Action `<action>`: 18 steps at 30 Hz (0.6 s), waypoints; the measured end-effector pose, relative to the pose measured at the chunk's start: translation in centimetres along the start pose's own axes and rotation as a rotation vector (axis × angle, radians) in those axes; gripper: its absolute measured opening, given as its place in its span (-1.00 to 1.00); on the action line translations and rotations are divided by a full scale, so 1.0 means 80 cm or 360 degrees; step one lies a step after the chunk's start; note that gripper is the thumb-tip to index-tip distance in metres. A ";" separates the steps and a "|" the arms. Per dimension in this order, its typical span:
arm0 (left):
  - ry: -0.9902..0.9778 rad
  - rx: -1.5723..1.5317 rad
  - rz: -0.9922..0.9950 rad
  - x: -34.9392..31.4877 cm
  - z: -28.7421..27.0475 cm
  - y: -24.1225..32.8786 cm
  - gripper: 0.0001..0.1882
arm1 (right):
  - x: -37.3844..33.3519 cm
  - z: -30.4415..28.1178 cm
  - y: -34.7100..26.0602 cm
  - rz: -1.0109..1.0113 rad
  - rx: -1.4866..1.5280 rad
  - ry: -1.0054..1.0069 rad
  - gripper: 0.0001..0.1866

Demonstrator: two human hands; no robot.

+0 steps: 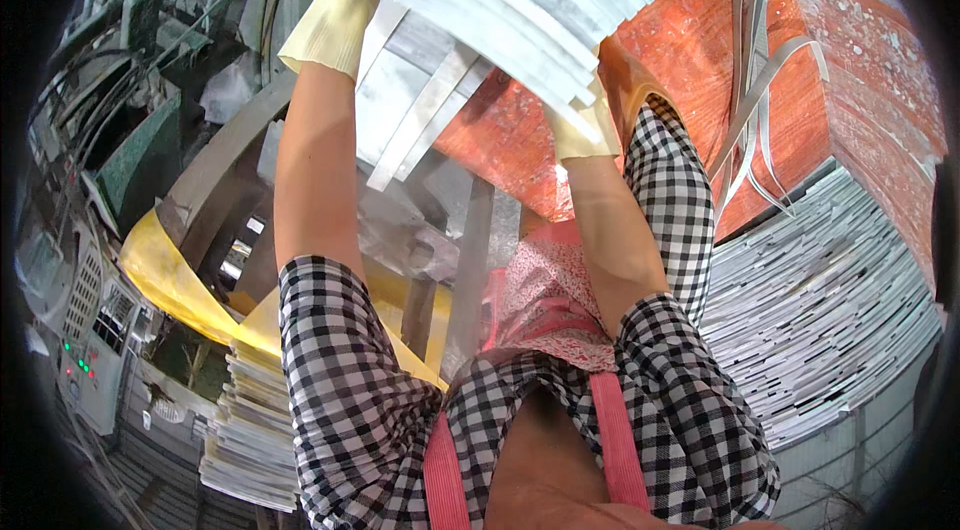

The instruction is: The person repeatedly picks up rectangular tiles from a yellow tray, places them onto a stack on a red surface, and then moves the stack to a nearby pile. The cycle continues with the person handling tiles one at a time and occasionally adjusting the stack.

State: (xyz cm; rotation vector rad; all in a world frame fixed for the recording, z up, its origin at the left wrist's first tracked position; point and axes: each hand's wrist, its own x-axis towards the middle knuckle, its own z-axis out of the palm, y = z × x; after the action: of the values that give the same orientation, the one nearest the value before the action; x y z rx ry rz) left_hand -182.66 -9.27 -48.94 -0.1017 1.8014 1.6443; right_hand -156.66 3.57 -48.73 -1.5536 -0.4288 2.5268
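A thick bundle of flat, pale grey-white strips [520,0] spans the upper middle, between my two hands. My left hand [347,5], in a pale yellow rubber glove, is closed on the bundle's left end; its fingertips run out of view at the top. My right hand [585,125], gloved alike, grips the near right end, its fingers hidden beneath the strips. Under the bundle lies a pale slab or board [410,80] with a lighter strip [425,115] across it, next to an orange-red surface [510,145].
Loose pale straps [755,80] hang over the orange-red surface on the right. Many thin strips [810,310] are stacked at lower right. A yellow curved panel [180,280] and another strip stack [250,430] stand left, near a control box with lit lamps [85,370]. Cables [90,120] clutter the upper left.
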 end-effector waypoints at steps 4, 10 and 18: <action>0.0079 0.0061 -0.0057 -0.029 -0.003 0.004 -0.24 | 0.001 0.009 -0.008 0.0046 0.0067 0.0000 -0.39; 0.0155 0.0156 -0.0072 -0.042 0.007 0.011 -0.25 | 0.011 0.009 -0.010 0.0087 0.0127 -0.0021 -0.43; 0.0283 0.0595 0.0057 -0.016 0.005 0.018 -0.27 | 0.000 0.050 -0.042 -0.0049 0.0085 0.0157 -0.36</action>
State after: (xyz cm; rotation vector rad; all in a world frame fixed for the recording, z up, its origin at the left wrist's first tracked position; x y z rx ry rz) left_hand -182.23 -9.10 -47.05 -0.0486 2.2274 1.3284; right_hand -160.35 6.09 -45.98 -1.6304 -0.3667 2.4064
